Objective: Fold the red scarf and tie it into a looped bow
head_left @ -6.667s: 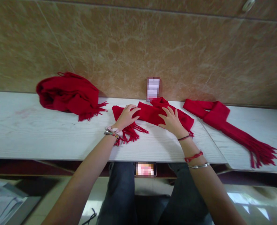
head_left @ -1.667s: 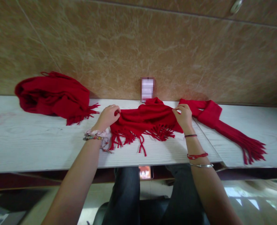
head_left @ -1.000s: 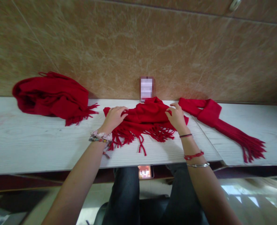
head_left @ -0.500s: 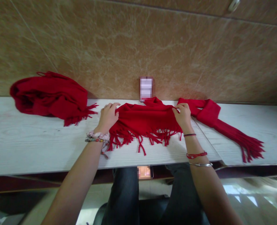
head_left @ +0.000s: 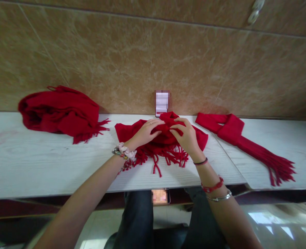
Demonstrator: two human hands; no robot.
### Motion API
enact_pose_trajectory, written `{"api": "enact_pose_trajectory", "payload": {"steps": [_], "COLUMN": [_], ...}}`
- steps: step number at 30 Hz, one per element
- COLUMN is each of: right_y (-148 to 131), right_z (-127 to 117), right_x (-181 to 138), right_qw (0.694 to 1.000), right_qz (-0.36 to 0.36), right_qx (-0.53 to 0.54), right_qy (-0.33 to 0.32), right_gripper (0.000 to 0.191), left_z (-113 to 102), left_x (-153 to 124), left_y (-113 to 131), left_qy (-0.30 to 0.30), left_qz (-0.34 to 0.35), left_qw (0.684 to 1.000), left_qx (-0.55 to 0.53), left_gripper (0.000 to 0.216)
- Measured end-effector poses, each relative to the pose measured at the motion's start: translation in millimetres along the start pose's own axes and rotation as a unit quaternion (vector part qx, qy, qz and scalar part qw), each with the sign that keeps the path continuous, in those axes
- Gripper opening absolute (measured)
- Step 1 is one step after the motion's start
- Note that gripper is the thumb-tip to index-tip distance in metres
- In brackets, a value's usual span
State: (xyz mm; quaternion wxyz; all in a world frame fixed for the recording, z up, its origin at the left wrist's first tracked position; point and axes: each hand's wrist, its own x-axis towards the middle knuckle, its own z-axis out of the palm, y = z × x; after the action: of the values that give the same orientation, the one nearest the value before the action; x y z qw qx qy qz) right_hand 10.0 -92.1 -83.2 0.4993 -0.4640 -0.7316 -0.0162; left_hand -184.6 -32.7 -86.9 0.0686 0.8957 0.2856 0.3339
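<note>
A red fringed scarf (head_left: 132, 133) lies bunched on the white wooden tabletop (head_left: 39, 162) in front of me, its tassels hanging toward me. My left hand (head_left: 145, 133) and my right hand (head_left: 185, 135) have come together over its middle. The fingers of both hands are curled and pinch a raised fold of the fabric near the wall.
A heap of red scarves (head_left: 61, 112) sits at the left. One folded red scarf (head_left: 243, 140) lies at the right, tassels pointing right. A small blurred card (head_left: 162, 102) leans on the brown marble wall. My dark-trousered legs show under the table edge.
Half a second ago my hands held the scarf's two ends apart; now both have moved inward to its centre and grip a fold there. The view tilted down slightly.
</note>
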Motion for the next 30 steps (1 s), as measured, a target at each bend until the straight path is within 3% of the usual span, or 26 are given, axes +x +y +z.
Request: {"api": "enact_pose_trajectory", "payload": {"steps": [7, 12, 19, 21, 26, 30], "right_y": [15, 38, 63, 63, 52, 42], "right_z": [-21, -31, -37, -35, -21, -10], "right_x": [4, 1, -5, -5, -4, -5], "right_qw": [0.993, 0.984, 0.983, 0.987, 0.995, 0.996], "right_qz": [0.044, 0.076, 0.117, 0.097, 0.038, 0.015], "right_qx": [-0.053, -0.090, -0.104, -0.104, -0.097, -0.080], "right_qy": [0.098, 0.133, 0.092, 0.070, 0.009, -0.032], "right_gripper": [0.012, 0.012, 0.011, 0.007, 0.021, 0.009], "left_z": [16, 22, 7, 2, 2, 9], "left_x": [45, 44, 58, 65, 61, 44], "left_y": [16, 9, -6, -3, 9, 10], "left_qy": [-0.086, -0.064, -0.045, -0.044, -0.034, -0.010], "left_qz": [0.005, -0.025, -0.045, -0.030, 0.012, 0.021], "left_qw": [0.994, 0.995, 0.998, 0.999, 0.999, 1.000], "left_qx": [-0.064, -0.067, -0.022, -0.007, -0.004, -0.006], "left_gripper": [0.034, 0.021, 0.011, 0.012, 0.011, 0.011]}}
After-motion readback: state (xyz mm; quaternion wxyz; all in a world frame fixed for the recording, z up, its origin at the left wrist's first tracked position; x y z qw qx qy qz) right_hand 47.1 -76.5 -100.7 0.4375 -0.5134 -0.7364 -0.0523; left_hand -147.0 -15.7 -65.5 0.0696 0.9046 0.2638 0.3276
